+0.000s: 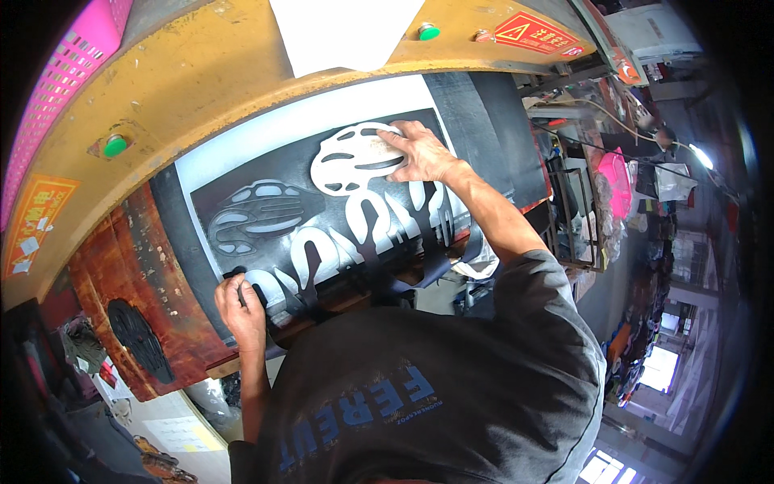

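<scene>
My right hand (pixel 426 153) grips the right end of a cream, rounded cutting die (pixel 343 168) with several slots through it. The die lies on a black sheet (pixel 242 181), its thumb-side edge under my thumb. My left hand (pixel 242 306) is closed at the sheet's near left corner, fingers curled on its dark edge; the fingertips are partly hidden. Left of the die, a slotted outline (pixel 258 214) shows in the sheet, with white showing through. Curved cut-outs (pixel 314 254) run along its near edge, leaving narrow black strips. A white board (pixel 230 145) lies beneath.
A yellow machine beam (pixel 193 97) with green buttons (pixel 115 145) spans the far side. White paper (pixel 347 32) hangs from it. On the worn red-brown surface (pixel 145 274) at left lies a black slotted piece (pixel 139 339). A pink basket (pixel 68 73) stands far left; metal racks (pixel 572 206) are at right.
</scene>
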`<move>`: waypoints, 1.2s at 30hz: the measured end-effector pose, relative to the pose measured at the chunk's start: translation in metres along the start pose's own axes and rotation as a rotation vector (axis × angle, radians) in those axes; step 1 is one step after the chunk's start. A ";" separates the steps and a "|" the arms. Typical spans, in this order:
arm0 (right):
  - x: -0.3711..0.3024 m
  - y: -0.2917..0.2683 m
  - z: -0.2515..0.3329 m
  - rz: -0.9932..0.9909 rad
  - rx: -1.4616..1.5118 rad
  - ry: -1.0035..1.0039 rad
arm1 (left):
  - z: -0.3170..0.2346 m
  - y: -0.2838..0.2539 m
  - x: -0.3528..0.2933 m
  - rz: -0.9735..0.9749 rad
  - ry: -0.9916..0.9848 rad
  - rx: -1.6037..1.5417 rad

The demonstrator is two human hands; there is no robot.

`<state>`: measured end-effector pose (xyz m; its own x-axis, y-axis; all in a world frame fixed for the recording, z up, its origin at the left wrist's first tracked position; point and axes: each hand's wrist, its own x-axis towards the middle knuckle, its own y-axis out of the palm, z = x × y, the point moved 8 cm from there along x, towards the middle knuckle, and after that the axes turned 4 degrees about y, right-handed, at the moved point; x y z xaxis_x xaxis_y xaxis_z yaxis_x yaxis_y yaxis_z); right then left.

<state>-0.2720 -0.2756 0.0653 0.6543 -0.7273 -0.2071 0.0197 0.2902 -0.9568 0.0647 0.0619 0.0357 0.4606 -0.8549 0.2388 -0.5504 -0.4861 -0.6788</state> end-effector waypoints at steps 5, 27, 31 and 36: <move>-0.014 -0.001 -0.009 -0.075 0.145 0.033 | -0.003 0.000 -0.001 0.003 0.036 0.034; -0.021 0.020 -0.006 -0.527 0.303 0.267 | 0.053 0.004 0.067 -0.165 0.011 0.251; -0.030 0.034 -0.002 -0.515 0.346 0.279 | 0.044 0.001 0.061 -0.186 0.026 0.280; -0.058 0.037 0.012 -0.483 0.383 0.302 | 0.044 0.000 0.034 -0.167 -0.006 0.285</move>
<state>-0.3002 -0.2152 0.0440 0.2669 -0.9558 0.1233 0.5589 0.0493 -0.8278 0.1109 0.0407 0.0130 0.5325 -0.7664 0.3593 -0.2506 -0.5481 -0.7980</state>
